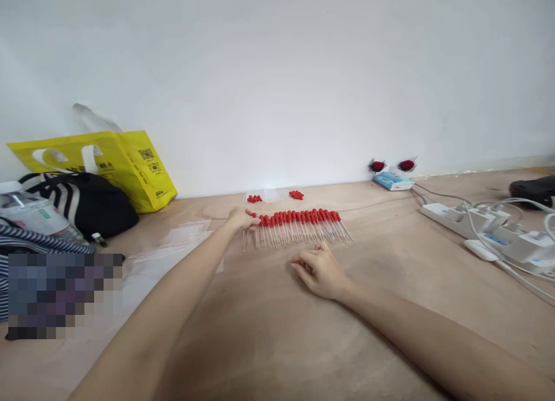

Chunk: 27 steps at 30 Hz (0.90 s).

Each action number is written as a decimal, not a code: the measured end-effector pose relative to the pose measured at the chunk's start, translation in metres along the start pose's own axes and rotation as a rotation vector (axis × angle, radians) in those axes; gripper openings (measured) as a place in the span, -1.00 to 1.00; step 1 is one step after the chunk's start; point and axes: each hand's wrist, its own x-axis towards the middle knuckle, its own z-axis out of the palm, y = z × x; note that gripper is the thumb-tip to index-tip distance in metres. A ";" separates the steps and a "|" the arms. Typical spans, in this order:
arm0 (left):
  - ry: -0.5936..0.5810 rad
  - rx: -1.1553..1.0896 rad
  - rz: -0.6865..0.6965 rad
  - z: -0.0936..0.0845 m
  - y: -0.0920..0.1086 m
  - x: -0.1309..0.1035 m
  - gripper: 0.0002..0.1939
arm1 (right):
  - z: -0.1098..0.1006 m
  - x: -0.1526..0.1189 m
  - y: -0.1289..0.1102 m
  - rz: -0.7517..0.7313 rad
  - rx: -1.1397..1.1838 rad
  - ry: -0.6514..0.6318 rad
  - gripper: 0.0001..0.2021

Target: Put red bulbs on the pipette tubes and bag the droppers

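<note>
A row of red-tipped clear sticks point(303, 225) lies side by side across the middle of the wooden table, red ends toward the wall. At the row's left end, my left hand point(243, 220) has its fingers closed on a red-tipped stick. My right hand point(321, 271) is just in front of the row, its fingers curled together; whatever may be between them is too small to make out. Behind the row are two small groups of red pieces, one on the left point(254, 199) and one on the right point(296, 195), on or in clear plastic.
Clear plastic bags point(173, 251) lie left of the row. Farther left are a yellow bag point(143, 170), a black bag point(99, 204) and a bottle point(39, 210). A blue packet point(393, 181), two dark red flowers and a power strip point(446, 219) with chargers stand right.
</note>
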 end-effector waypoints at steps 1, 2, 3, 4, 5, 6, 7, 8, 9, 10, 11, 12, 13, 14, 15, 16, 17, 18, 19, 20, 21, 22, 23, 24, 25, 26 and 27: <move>0.002 0.025 0.004 0.002 -0.001 0.003 -0.70 | 0.000 0.000 0.001 0.009 -0.009 0.000 -0.86; 0.004 0.052 0.008 0.003 -0.002 0.006 -0.70 | -0.001 0.001 0.003 0.016 -0.017 0.000 -0.86; 0.007 0.081 0.011 0.004 -0.003 0.008 -0.70 | -0.001 0.001 0.003 0.020 -0.023 0.000 -0.86; 0.011 0.112 0.015 0.005 -0.004 0.011 -0.70 | -0.001 0.002 0.003 0.022 -0.029 0.000 -0.86; 0.017 0.144 0.021 0.005 -0.005 0.013 -0.70 | -0.001 0.002 0.003 0.020 -0.033 -0.001 -0.86; 0.025 0.177 0.029 0.005 -0.005 0.016 -0.71 | 0.000 0.002 0.003 0.017 -0.036 -0.003 -0.86; 0.035 0.210 0.040 0.004 -0.006 0.017 -0.71 | 0.000 0.002 0.002 0.012 -0.036 -0.006 -0.87; 0.048 0.244 0.054 0.003 -0.006 0.018 -0.72 | 0.000 0.002 0.002 0.007 -0.035 -0.009 -0.87; 0.062 0.279 0.071 0.002 -0.006 0.018 -0.72 | 0.000 0.002 0.002 0.004 -0.034 -0.013 -0.87; 0.079 0.314 0.094 0.001 -0.006 0.016 -0.73 | 0.000 0.001 0.002 0.003 -0.033 -0.015 -0.88; 0.099 0.347 0.124 0.000 -0.005 0.013 -0.74 | 0.000 0.001 0.002 0.005 -0.035 -0.015 -0.88; 0.118 0.376 0.161 -0.001 -0.005 0.008 -0.75 | 0.000 0.001 0.002 0.009 -0.038 -0.016 -0.88; 0.133 0.401 0.205 -0.002 -0.005 0.001 -0.78 | 0.000 0.001 0.003 0.012 -0.043 -0.016 -0.88; 0.142 0.421 0.255 -0.002 -0.006 -0.009 -0.81 | 0.000 0.001 0.003 0.011 -0.049 -0.014 -0.88; 0.138 0.435 0.307 -0.003 -0.008 -0.021 -0.84 | 0.000 0.001 0.004 0.006 -0.056 -0.014 -0.88; 0.116 0.447 0.352 -0.004 -0.010 -0.035 -0.85 | -0.001 0.001 0.005 -0.004 -0.063 -0.016 -0.88; 0.078 0.455 0.396 -0.006 -0.013 -0.050 -0.85 | -0.003 0.001 0.006 -0.017 -0.067 -0.019 -0.88; 0.012 0.467 0.462 -0.009 -0.017 -0.065 -0.84 | -0.004 0.002 0.006 -0.031 -0.066 -0.025 -0.87; -0.100 0.508 0.600 -0.012 -0.021 -0.081 -0.80 | -0.007 0.002 0.007 -0.051 -0.057 -0.039 -0.85; -0.219 0.553 0.694 -0.016 -0.025 -0.096 -0.76 | -0.010 0.002 0.008 -0.078 -0.042 -0.064 -0.81; -0.319 0.597 0.746 -0.020 -0.028 -0.109 -0.70 | -0.013 0.001 0.008 -0.112 -0.025 -0.099 -0.76; -0.417 0.650 0.763 -0.024 -0.031 -0.120 -0.62 | -0.016 0.001 0.009 -0.150 -0.008 -0.143 -0.70; -0.498 0.706 0.747 -0.027 -0.033 -0.129 -0.54 | -0.019 0.000 0.010 -0.186 0.005 -0.193 -0.63; -0.568 0.751 0.721 -0.030 -0.035 -0.135 -0.48 | -0.022 -0.001 0.011 -0.214 0.010 -0.245 -0.56; -0.619 0.781 0.694 -0.032 -0.035 -0.139 -0.46 | -0.023 -0.003 0.012 -0.229 0.011 -0.291 -0.51; -0.652 0.797 0.672 -0.033 -0.035 -0.141 -0.45 | -0.024 -0.004 0.013 -0.232 0.010 -0.330 -0.47; -0.667 0.802 0.657 -0.033 -0.034 -0.142 -0.46 | -0.025 -0.005 0.014 -0.227 0.012 -0.362 -0.45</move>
